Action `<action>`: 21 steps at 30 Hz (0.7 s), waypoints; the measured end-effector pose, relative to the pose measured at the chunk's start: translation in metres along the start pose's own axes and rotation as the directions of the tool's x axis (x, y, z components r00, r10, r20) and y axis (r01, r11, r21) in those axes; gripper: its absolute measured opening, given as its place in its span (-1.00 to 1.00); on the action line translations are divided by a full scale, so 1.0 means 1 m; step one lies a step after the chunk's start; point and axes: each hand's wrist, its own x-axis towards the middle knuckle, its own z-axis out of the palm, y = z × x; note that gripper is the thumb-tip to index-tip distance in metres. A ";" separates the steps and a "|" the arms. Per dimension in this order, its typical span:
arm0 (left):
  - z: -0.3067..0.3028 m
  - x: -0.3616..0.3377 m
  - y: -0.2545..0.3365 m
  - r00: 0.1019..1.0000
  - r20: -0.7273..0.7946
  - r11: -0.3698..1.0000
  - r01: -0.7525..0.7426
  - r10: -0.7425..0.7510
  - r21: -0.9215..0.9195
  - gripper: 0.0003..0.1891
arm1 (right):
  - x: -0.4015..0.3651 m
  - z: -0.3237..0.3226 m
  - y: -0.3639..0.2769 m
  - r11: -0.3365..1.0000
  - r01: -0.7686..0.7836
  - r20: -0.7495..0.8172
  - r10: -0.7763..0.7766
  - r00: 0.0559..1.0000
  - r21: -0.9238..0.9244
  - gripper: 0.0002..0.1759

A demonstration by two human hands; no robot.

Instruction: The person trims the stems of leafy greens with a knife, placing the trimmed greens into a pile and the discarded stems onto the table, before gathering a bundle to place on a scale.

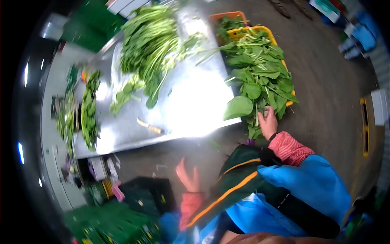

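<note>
My right hand (269,123) is at the near edge of a yellow crate (289,73) heaped with leafy greens (260,75). Its fingers are closed on stems of these greens, partly hidden among the leaves. My left hand (188,178) hangs over the floor in front of the metal table (185,110), slightly blurred, with fingers apart and nothing in them. On the tabletop lies a knife (150,126) with a light handle. Farther back, a large pile of long-stemmed greens (148,44) rests on the table, partly on a clear plastic bag.
An orange crate (229,16) with more greens stands behind the yellow one. Another row of greens (88,110) lies along the table's left end. Green crates (109,221) and a dark crate (148,195) are at lower left. A person in blue (362,35) is at far right.
</note>
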 end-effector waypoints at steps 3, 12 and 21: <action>0.001 0.103 -0.001 0.932 0.028 0.927 -0.362 0.361 0.094 -0.25 | 0.019 0.022 0.025 0.970 0.106 -0.119 -0.134 0.984 -0.220 -0.29; 0.056 0.192 -0.005 0.765 0.405 0.720 -0.628 0.501 0.296 -0.25 | 0.232 0.127 0.085 0.675 0.009 0.103 0.099 0.990 -0.738 -0.39; 0.064 0.205 -0.005 0.747 0.511 0.757 -0.603 0.425 0.253 -0.13 | 0.315 0.250 0.141 0.650 0.159 0.366 0.197 0.909 -0.743 -0.47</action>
